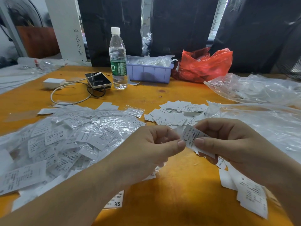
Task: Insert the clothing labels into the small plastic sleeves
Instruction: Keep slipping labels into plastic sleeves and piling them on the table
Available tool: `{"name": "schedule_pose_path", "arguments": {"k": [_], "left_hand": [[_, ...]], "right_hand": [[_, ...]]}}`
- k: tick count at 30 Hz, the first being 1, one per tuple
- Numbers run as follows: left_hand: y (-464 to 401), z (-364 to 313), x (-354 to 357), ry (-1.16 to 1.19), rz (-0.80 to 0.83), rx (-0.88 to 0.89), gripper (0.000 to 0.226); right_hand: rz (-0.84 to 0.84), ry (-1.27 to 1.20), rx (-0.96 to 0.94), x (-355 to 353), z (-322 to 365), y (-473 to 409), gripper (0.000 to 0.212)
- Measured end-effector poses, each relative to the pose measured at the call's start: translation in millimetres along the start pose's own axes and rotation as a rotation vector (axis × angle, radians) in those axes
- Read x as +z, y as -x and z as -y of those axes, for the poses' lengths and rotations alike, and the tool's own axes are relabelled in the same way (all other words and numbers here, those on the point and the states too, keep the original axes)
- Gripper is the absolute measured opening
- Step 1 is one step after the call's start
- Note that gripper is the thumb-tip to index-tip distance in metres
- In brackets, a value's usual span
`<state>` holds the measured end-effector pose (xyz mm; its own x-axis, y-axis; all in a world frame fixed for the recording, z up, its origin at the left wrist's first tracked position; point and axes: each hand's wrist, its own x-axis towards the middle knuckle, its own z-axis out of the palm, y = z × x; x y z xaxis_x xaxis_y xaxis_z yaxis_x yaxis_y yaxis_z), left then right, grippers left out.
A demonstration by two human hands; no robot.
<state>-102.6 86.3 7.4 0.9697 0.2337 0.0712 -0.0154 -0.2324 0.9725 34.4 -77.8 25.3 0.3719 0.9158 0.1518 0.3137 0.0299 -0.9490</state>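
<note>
Two hands meet above the orange counter [171, 185]: the left hand [151, 144] and right hand [228, 141] each pinch the same white label [191, 138] between thumb and curled fingers. Sleeved labels [68, 137] are heaped at left, and bare labels [172, 115] lie just beyond.

Bottle [118, 59] left of tray [149, 72]
</note>
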Motion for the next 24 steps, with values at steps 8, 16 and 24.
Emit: {"name": "schedule_pose_path", "arguments": {"k": [8, 16, 24], "left_hand": [[-0.1, -2.6, 1.5, -0.021, -0.018, -0.003, 0.020], [0.7, -2.4, 1.8, -0.076, -0.024, 0.000, 0.020], [-2.1, -1.2, -2.1, 0.060, -0.121, -0.010, 0.014]], "right_hand": [[0.084, -0.013, 0.040, 4.2, 3.4, 1.8, 0.015], [0.047, -0.015, 0.097, 6.3, 2.4, 2.1, 0.027], [-0.169, -0.044, 0.008, -1.3, 5.6, 1.1, 0.035]]}}
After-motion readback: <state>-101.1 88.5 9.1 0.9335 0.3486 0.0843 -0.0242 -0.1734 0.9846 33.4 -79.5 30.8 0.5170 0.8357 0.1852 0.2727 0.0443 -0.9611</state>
